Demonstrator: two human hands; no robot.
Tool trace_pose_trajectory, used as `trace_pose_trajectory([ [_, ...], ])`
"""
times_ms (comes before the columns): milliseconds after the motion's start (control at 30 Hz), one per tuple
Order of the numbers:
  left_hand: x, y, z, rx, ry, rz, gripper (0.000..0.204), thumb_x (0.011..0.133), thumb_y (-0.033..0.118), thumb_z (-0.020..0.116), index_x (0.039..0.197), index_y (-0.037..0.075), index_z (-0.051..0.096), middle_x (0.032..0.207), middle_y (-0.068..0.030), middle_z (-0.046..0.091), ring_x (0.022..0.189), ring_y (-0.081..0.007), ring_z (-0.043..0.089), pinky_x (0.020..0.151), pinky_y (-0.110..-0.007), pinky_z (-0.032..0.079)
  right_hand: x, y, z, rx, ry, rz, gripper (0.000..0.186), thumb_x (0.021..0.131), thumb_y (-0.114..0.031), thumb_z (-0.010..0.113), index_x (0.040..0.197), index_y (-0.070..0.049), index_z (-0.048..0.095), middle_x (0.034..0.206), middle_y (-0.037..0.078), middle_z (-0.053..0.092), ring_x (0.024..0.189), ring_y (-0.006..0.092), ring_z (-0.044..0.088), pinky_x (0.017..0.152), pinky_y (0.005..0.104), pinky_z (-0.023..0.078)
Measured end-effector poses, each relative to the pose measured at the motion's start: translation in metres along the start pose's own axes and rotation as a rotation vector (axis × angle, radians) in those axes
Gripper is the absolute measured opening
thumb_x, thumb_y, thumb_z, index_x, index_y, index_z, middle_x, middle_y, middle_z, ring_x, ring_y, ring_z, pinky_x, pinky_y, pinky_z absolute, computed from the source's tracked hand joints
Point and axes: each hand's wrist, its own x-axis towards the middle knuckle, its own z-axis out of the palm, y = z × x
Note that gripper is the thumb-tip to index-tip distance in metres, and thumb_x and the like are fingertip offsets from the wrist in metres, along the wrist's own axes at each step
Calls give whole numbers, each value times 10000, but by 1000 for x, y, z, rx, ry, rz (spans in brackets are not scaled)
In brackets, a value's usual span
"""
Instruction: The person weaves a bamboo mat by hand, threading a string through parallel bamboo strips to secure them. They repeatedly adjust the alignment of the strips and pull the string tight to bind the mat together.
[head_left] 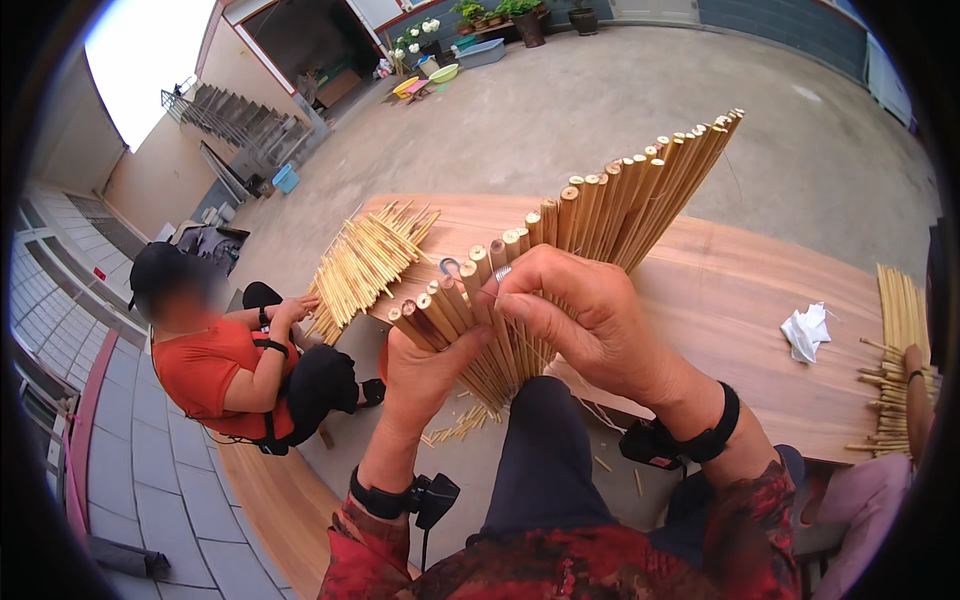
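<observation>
A row of straw-coloured plant stalks, joined side by side into a mat, fans across in front of me, cut ends facing up. My left hand is closed on the stalks at the mat's left end, thumb pressed against their front. Over the middle of the row, my right hand is in a pinch close to the stalk tops, with a coiled silver ring on one finger. Something fine lies at its fingertips; whether thread or needle, I cannot tell. A small curved grey-blue piece shows behind the stalks near my left thumb.
The wooden table carries a stalk pile at far left, a crumpled white tissue and more stalks at right. A person in orange sits left; another person's hand touches the right-hand stalks. Offcuts litter the floor.
</observation>
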Motion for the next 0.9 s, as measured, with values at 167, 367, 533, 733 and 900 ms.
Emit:
trace_pose_trajectory([
  [167, 1, -2, 1, 3, 43, 27, 343, 817, -39, 736, 1147, -6, 649, 1088, -46, 684, 968, -127, 645, 854, -265, 519, 2, 6, -3, -95, 7, -53, 83, 876, -70, 673, 938, -22, 645, 782, 105, 614, 704, 240, 631, 629, 331, 496],
  [367, 4, -11, 0, -57, 84, -9, 384, 825, -32, 730, 1187, -32, 604, 1104, -87, 679, 989, -170, 653, 881, -292, 522, -26, 20, 5, -445, 105, -38, 117, 836, -64, 702, 948, -61, 667, 755, 94, 572, 688, 282, 612, 607, 369, 504],
  [533, 7, -16, -2, -33, 113, 50, 358, 831, -29, 725, 1172, -43, 617, 1082, -91, 691, 964, -158, 659, 859, -288, 531, -32, 35, 8, -433, 91, -22, 163, 832, -54, 699, 992, -74, 680, 757, 85, 568, 694, 265, 622, 599, 363, 512],
  [733, 8, -16, -3, -89, 114, 13, 310, 835, -10, 741, 1135, -37, 663, 1052, -74, 710, 931, -118, 658, 835, -266, 531, -32, 39, 9, -466, 26, -44, 245, 812, -46, 694, 1053, -93, 683, 759, 85, 544, 687, 268, 618, 585, 361, 513],
  [900, 10, -19, -2, -136, 122, 60, 315, 836, -19, 738, 1141, -33, 659, 1061, -74, 708, 935, -119, 656, 838, -267, 530, -29, 41, 8, -490, -9, -46, 275, 815, -49, 685, 1084, -99, 677, 770, 83, 543, 694, 267, 618, 586, 363, 515],
])
